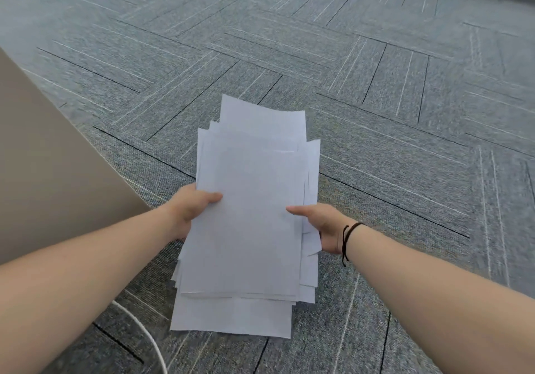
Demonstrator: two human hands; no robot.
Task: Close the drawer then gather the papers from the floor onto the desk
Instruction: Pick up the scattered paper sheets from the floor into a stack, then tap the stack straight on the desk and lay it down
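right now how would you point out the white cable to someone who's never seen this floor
Start from the grey carpet floor and find the stack of white papers held between the left hand and right hand. Drop to the bottom edge of the view, below the left forearm: the white cable curves there across the carpet. It is the only thin, rounded line; the carpet's own lines run straight.

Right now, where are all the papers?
In the head view the papers are in the middle, held above the carpet between the left hand and the right hand, with a beige panel to their left.
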